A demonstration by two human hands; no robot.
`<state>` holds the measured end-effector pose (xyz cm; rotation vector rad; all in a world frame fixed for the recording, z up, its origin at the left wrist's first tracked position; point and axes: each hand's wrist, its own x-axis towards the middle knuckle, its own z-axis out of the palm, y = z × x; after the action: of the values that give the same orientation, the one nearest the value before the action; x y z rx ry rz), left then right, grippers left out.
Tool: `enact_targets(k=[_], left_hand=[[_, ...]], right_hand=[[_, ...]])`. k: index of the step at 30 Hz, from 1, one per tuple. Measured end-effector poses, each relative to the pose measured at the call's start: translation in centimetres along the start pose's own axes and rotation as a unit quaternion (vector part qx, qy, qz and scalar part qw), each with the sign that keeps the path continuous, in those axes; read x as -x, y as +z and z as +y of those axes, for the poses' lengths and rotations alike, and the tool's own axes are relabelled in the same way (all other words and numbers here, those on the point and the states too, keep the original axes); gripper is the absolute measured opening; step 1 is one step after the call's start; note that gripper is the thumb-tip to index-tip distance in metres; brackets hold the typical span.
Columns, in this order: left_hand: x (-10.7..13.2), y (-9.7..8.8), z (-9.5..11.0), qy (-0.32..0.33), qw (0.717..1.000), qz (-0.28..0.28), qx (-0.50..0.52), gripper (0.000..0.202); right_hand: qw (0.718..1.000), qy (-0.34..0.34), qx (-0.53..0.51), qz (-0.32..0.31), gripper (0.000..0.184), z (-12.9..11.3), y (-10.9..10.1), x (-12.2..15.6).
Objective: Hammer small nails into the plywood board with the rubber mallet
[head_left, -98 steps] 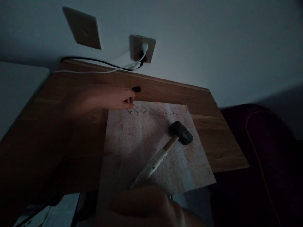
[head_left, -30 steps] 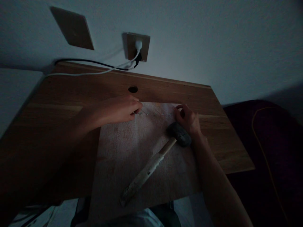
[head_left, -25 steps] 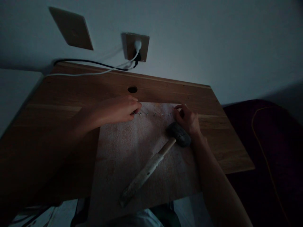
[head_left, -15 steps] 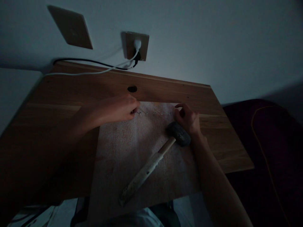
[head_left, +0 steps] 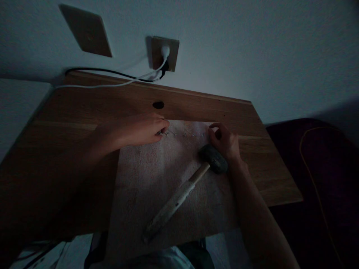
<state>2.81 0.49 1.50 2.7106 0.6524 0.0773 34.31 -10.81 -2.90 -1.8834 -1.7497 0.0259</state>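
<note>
A row of several small nails (head_left: 175,133) runs along the far edge of a flat wooden board (head_left: 151,179). At the row's left end, my left hand (head_left: 148,129) is closed, its thumb and forefinger pinching what looks like a nail. Over the board's far right corner, my right hand (head_left: 226,141) is curled with thumb and forefinger drawn together; whatever lies at their tips is too small and dark to make out. A mallet with a black head (head_left: 213,159) and a worn wooden handle rests diagonally on the board, its head just below my right hand.
The board lies on a wooden desk (head_left: 269,168) that has a round cable hole (head_left: 158,105). Behind it, a wall socket (head_left: 171,52) holds a white and a black plug, whose cables run left. A blank wall plate (head_left: 89,33) and dark purple fabric (head_left: 325,168) flank the desk.
The view has shifted very slightly. Both hands stay at about the same places, with the left fingers slightly rearranged at the row's left end. The mallet has not moved on the board.
</note>
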Motion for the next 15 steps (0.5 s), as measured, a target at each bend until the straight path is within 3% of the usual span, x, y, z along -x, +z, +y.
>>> enact_targets(k=[4,15], left_hand=[[-0.01,-0.09,0.14,0.012,1.0,-0.023,-0.005,0.018],[-0.11,-0.09,-0.03,0.008,1.0,-0.002,-0.018,0.02]], right_hand=[[1.0,-0.012,0.001,0.013,0.03,0.04,0.08,0.07],[0.997,-0.059,-0.012,0.048,0.022,-0.12,-0.16,0.25]])
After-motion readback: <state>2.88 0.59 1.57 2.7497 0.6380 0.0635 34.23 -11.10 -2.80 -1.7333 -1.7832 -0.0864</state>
